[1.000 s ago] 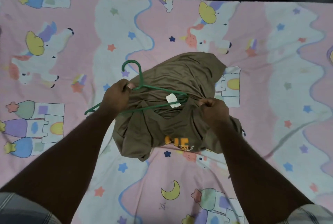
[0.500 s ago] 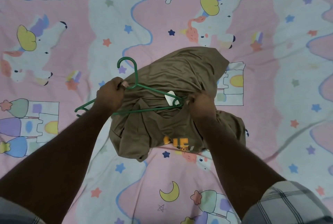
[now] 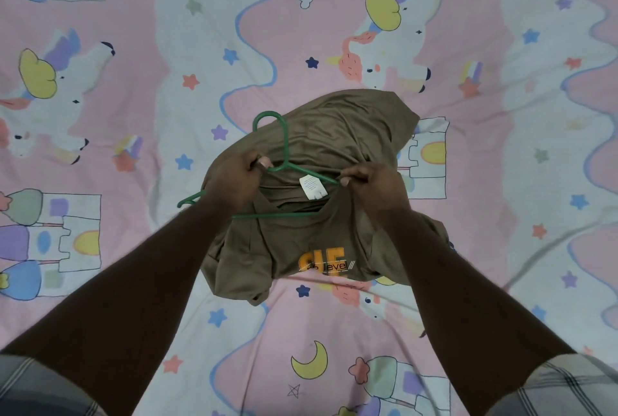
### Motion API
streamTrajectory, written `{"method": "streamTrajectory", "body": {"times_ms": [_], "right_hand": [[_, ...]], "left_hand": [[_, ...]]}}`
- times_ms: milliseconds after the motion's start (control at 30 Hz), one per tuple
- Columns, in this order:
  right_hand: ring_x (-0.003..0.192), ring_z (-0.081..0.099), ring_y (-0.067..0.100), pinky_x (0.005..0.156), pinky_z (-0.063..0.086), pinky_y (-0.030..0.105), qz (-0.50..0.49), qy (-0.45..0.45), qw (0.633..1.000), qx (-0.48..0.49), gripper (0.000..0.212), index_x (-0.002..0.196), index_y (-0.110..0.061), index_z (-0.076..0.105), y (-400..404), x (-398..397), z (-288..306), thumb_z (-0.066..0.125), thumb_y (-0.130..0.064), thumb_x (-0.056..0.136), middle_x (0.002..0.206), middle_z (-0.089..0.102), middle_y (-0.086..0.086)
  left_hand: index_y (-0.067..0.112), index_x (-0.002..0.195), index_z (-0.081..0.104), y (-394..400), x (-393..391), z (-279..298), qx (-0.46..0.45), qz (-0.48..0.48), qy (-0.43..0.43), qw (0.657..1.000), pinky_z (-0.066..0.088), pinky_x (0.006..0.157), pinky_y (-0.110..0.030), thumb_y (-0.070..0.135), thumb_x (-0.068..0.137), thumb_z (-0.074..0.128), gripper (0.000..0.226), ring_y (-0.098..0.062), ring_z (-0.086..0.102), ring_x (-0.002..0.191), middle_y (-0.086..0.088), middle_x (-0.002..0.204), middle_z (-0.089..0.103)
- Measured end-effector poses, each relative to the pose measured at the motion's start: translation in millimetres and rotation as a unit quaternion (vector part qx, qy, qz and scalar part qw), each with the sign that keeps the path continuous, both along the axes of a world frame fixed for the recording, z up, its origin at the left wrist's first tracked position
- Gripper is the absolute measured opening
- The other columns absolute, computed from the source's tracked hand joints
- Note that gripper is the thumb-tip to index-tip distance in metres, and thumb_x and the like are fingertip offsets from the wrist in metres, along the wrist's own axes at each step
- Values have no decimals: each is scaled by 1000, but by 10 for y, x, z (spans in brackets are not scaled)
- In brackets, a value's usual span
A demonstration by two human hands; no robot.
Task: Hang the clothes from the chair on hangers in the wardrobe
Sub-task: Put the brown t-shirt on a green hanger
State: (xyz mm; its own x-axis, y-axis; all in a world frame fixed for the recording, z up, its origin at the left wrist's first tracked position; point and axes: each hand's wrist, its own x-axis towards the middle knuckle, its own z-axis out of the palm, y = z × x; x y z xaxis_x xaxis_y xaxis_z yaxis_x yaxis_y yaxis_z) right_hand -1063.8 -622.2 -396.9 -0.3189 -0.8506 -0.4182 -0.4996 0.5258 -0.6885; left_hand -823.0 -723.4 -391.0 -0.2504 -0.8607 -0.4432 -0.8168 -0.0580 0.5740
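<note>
Left hand (image 3: 234, 181) grips green hanger (image 3: 284, 151) near its neck; right hand (image 3: 374, 186), at 3 o'clock, pinches brown T-shirt (image 3: 334, 134) collar over hanger's arm, on bedsheet (image 3: 133, 108).

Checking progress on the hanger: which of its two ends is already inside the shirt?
The end by the right hand, tucked into the shirt's neck opening. The hanger's other end sticks out bare beyond the left hand.

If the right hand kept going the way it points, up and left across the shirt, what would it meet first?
Probably the white label at the collar of the brown T-shirt, just beyond the right hand pinching fabric by the green hanger; depth unclear.
</note>
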Motion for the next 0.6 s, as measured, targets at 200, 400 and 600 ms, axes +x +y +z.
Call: {"method": "streamTrajectory", "body": {"times_ms": [200,400,600], "right_hand": [[79,57,-19,73,37,-3,20,-48,998,-26,22,111,-14,74,-26,32,193,71,-16,90,101,71,-9],[114,61,10,83,38,13,70,7,997,28,34,128,-18,67,65,-148,294,66,-26,94,123,70,-1],[116,61,16,91,36,17,121,19,992,35,30,123,-14,70,52,-38,269,66,-18,93,123,70,2]], "left_hand": [[13,104,67,208,-294,25,30,-35,44,998,41,70,-38,26,104,50,22,-29,60,84,-9,89,67],[10,104,66,237,-354,7,32,-23,49,998,45,71,-39,26,104,50,22,-31,61,82,-13,89,68],[13,106,67,319,-491,28,47,-34,61,996,31,61,-31,27,103,51,22,-18,50,70,5,74,57]]}}
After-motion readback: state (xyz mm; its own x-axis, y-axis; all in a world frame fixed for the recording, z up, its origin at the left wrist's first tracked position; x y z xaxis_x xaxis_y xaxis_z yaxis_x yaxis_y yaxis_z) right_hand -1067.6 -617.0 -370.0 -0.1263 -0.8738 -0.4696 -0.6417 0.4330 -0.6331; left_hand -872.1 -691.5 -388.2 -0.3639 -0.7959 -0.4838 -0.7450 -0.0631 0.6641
